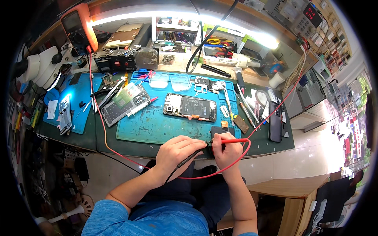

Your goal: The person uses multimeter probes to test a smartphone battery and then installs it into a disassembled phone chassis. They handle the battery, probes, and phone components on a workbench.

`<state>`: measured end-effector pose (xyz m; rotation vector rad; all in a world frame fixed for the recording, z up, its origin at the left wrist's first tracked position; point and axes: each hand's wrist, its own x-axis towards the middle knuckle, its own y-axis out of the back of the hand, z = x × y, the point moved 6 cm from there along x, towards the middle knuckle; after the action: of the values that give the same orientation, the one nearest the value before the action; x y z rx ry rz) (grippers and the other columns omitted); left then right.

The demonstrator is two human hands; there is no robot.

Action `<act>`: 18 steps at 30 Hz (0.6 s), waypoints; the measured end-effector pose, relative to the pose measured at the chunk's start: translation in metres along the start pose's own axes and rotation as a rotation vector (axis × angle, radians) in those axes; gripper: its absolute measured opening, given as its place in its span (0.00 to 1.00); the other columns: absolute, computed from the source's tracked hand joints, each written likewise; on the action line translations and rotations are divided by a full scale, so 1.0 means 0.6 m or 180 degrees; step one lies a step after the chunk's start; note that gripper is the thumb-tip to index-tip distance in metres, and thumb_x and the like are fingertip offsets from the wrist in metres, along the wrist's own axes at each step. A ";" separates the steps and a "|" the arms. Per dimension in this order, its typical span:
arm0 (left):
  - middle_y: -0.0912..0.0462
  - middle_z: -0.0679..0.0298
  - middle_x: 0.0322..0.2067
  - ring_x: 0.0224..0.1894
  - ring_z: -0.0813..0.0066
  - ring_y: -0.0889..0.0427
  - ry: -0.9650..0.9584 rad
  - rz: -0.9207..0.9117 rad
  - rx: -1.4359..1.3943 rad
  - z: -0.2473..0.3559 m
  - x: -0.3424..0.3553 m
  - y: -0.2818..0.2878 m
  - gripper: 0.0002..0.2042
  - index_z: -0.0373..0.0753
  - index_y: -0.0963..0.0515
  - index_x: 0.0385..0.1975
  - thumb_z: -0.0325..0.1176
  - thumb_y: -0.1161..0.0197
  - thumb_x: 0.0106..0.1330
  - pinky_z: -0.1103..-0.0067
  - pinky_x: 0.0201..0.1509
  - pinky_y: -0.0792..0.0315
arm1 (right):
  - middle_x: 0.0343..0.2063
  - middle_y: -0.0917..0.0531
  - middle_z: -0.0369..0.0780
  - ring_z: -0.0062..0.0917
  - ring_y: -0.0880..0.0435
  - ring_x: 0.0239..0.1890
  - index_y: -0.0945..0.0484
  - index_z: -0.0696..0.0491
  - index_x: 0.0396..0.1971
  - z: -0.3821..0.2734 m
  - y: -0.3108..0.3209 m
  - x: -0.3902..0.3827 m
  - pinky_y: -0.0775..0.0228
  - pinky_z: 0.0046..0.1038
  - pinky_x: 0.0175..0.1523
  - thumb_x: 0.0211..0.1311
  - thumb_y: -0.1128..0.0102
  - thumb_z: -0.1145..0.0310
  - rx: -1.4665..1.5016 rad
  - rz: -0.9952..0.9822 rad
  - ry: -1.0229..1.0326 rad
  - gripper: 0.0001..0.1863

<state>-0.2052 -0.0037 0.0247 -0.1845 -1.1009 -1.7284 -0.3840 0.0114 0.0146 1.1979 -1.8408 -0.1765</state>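
My left hand (pixel 177 151) is closed on a black multimeter probe (pixel 189 157) at the bench's front edge. My right hand (pixel 226 151) grips a red probe (pixel 236 140), its lead looping downward. Both hands are beside a small dark part (pixel 217 129) with an orange flex tab (pixel 224 125); the probe tips are too small to make out. Behind them, an opened phone (pixel 189 107) with its battery exposed lies on the blue mat (pixel 145 131). An orange multimeter (pixel 78 29) stands at the back left with leads attached.
A microscope (pixel 37 69) stands left above a second mat. A clear-cased phone (pixel 120 110), plastic boxes (pixel 159 80), tools (pixel 246 108) and a dark phone (pixel 275 122) lie about. A power supply (pixel 309 17) is up right; a cable loop (pixel 194 59) hangs overhead.
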 end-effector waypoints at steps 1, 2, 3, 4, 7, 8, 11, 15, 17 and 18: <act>0.09 0.66 0.43 0.44 0.65 0.11 0.0000 -0.0007 0.0018 0.000 -0.001 -0.001 0.12 0.43 0.11 0.45 0.28 0.26 0.62 0.73 0.49 0.17 | 0.22 0.19 0.41 0.36 0.19 0.23 0.21 0.55 0.26 0.001 0.000 -0.001 0.30 0.35 0.28 0.68 0.31 0.71 0.0018 -0.0001 -0.0002 0.10; 0.09 0.66 0.43 0.44 0.65 0.11 0.0001 -0.0004 0.0020 0.000 -0.001 -0.001 0.12 0.43 0.11 0.45 0.28 0.26 0.62 0.73 0.50 0.17 | 0.22 0.18 0.41 0.36 0.18 0.23 0.20 0.55 0.26 0.000 0.000 0.000 0.30 0.35 0.28 0.68 0.31 0.71 0.0020 -0.0010 0.0002 0.10; 0.09 0.66 0.43 0.44 0.65 0.11 0.0003 0.0000 0.0023 0.000 -0.001 -0.001 0.12 0.43 0.11 0.45 0.29 0.26 0.61 0.73 0.50 0.17 | 0.22 0.18 0.42 0.36 0.18 0.23 0.20 0.55 0.26 -0.001 0.000 0.000 0.30 0.35 0.28 0.68 0.31 0.71 0.0010 0.0004 0.0014 0.10; 0.09 0.66 0.44 0.44 0.65 0.11 0.0003 0.0002 0.0009 -0.001 -0.001 -0.001 0.12 0.43 0.11 0.45 0.29 0.26 0.61 0.73 0.50 0.17 | 0.22 0.18 0.42 0.36 0.18 0.23 0.20 0.56 0.26 -0.002 0.001 0.001 0.30 0.35 0.28 0.68 0.31 0.71 0.0003 0.0018 0.0027 0.10; 0.09 0.66 0.44 0.44 0.65 0.11 -0.0001 0.0020 -0.0030 -0.002 -0.002 0.001 0.12 0.43 0.11 0.45 0.29 0.26 0.61 0.73 0.50 0.17 | 0.23 0.18 0.42 0.36 0.18 0.23 0.19 0.56 0.26 -0.001 0.000 0.000 0.30 0.35 0.28 0.68 0.31 0.72 0.0015 0.0001 0.0011 0.10; 0.09 0.66 0.44 0.44 0.65 0.11 -0.0003 0.0026 -0.0050 -0.002 -0.003 0.001 0.12 0.43 0.11 0.45 0.29 0.26 0.61 0.73 0.50 0.17 | 0.23 0.17 0.42 0.36 0.18 0.23 0.19 0.56 0.27 0.000 -0.001 -0.001 0.30 0.35 0.28 0.68 0.31 0.72 0.0023 -0.0018 -0.0004 0.09; 0.10 0.66 0.46 0.46 0.64 0.12 -0.0079 -0.0014 -0.0086 -0.004 -0.006 0.000 0.14 0.42 0.14 0.48 0.28 0.28 0.62 0.72 0.51 0.18 | 0.23 0.17 0.42 0.35 0.18 0.23 0.18 0.56 0.27 0.004 -0.001 -0.002 0.30 0.34 0.29 0.68 0.31 0.73 0.0039 -0.0060 -0.0103 0.09; 0.09 0.67 0.46 0.46 0.65 0.11 -0.0070 0.0019 -0.0124 -0.004 -0.006 0.002 0.14 0.43 0.13 0.48 0.28 0.27 0.62 0.72 0.50 0.17 | 0.23 0.18 0.42 0.33 0.19 0.23 0.19 0.57 0.28 0.004 -0.001 -0.004 0.31 0.33 0.29 0.68 0.32 0.73 0.0063 -0.0032 -0.0103 0.08; 0.10 0.66 0.47 0.47 0.64 0.12 -0.0120 -0.0005 -0.0146 -0.005 -0.008 -0.001 0.14 0.41 0.14 0.48 0.28 0.28 0.62 0.72 0.51 0.18 | 0.23 0.18 0.42 0.33 0.19 0.23 0.19 0.58 0.28 0.003 0.000 -0.005 0.31 0.33 0.29 0.69 0.32 0.73 0.0020 -0.0035 -0.0063 0.09; 0.10 0.66 0.47 0.47 0.63 0.12 -0.0144 -0.0021 -0.0162 -0.005 -0.010 -0.002 0.15 0.41 0.15 0.49 0.28 0.29 0.62 0.71 0.51 0.18 | 0.23 0.18 0.42 0.33 0.19 0.23 0.19 0.58 0.28 0.004 0.000 -0.005 0.31 0.33 0.29 0.69 0.32 0.73 0.0067 -0.0034 -0.0078 0.09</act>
<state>-0.2023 -0.0021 0.0190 -0.2529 -1.0922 -1.7668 -0.3852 0.0129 0.0115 1.2254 -1.8621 -0.1790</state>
